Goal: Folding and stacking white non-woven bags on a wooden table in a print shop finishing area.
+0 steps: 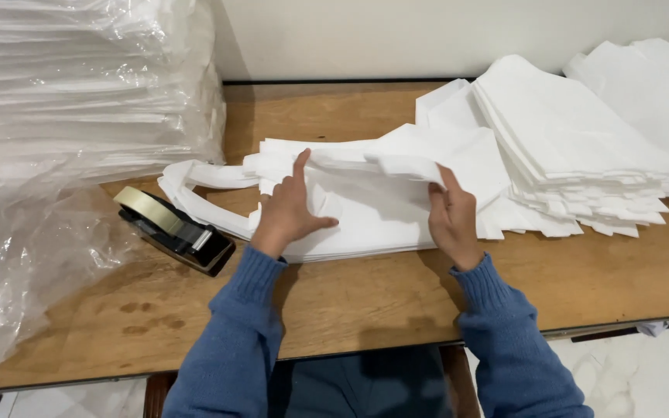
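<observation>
A stack of white fabric bags with loop handles lies flat in the middle of the wooden table. My left hand rests flat on the stack, fingers spread, its index finger lifting a fold of the top bag. At that fold's right end, my right hand pinches the folded edge between thumb and fingers. Both arms wear blue knitted sleeves.
A tape dispenser sits left of the bags. A tall pile of plastic-wrapped white goods fills the left side, with loose clear film spilling forward. Further piles of white bags lie at the right, against the wall.
</observation>
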